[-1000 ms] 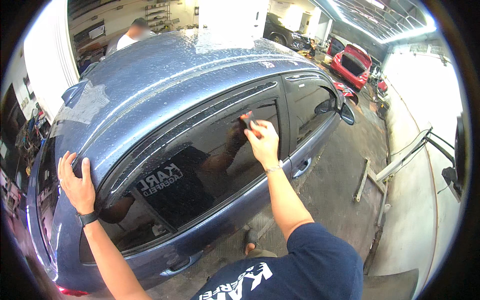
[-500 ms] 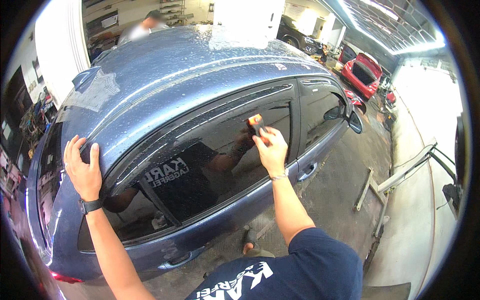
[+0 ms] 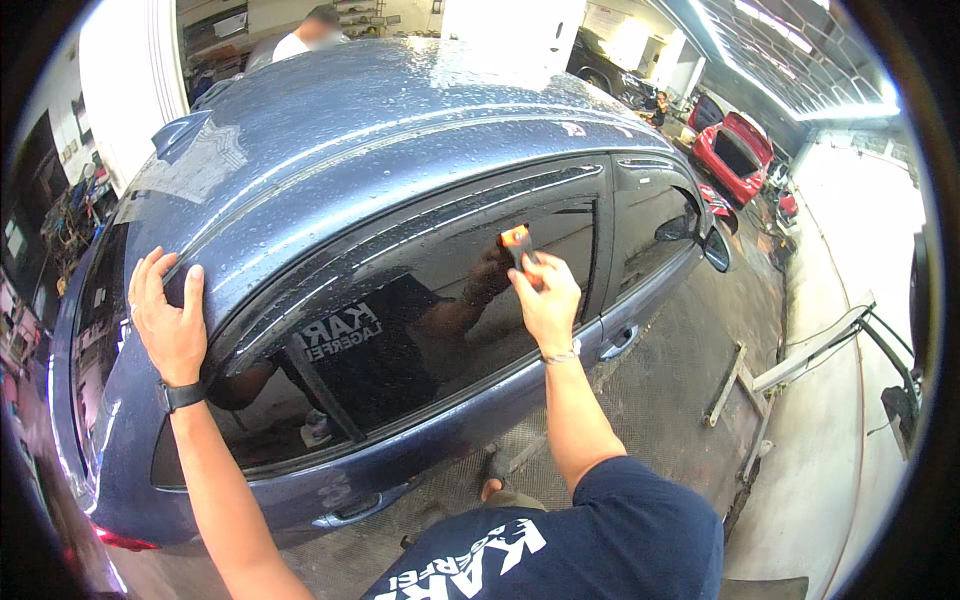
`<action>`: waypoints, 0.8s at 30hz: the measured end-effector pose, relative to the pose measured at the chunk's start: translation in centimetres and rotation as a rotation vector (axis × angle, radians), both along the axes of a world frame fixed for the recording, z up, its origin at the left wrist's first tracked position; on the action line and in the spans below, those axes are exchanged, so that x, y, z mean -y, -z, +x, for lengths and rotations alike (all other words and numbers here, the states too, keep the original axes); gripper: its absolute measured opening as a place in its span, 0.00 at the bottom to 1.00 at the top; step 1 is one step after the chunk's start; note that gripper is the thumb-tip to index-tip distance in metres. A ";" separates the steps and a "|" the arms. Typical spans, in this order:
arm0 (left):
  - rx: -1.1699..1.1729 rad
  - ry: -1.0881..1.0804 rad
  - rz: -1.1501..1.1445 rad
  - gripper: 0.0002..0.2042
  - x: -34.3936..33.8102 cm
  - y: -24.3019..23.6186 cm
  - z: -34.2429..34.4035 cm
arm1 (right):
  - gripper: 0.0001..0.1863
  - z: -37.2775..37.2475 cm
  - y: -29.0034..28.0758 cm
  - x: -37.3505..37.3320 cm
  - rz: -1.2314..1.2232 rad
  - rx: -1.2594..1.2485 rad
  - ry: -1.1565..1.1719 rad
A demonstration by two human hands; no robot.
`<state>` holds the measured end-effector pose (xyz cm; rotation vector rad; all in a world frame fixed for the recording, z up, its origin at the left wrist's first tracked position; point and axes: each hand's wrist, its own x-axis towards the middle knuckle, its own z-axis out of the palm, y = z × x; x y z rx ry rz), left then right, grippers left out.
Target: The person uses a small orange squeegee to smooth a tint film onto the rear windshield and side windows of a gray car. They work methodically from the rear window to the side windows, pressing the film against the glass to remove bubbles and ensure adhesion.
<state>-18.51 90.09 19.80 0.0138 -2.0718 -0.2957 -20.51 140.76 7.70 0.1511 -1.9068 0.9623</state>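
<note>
Orange and small, the scraper [image 3: 516,240] sits pinched in the right hand [image 3: 548,300], whose fingers are curled closed around it, its edge pressed to the tinted rear door window [image 3: 420,320] of the wet blue car [image 3: 400,130]. At the left, the left hand [image 3: 168,320] lies spread open and flat on the roof edge, gripping nothing. Water beads cover the bodywork, so I judge the bracing palm could slide; a tilted scraper corner could also scratch the dark glass. Far right stands a red car [image 3: 735,155].
</note>
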 end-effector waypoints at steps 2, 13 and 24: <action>0.009 -0.001 0.008 0.19 -0.6 -0.3 -0.1 | 0.15 1.3 2.6 -0.7 -0.098 0.044 -0.065; -0.030 0.015 -0.005 0.18 0.2 -0.2 0.1 | 0.14 -0.2 -0.9 2.5 -0.029 0.022 -0.037; -0.025 0.028 -0.017 0.17 -0.1 -0.3 0.1 | 0.13 -1.2 -3.3 5.1 -0.092 -0.053 -0.158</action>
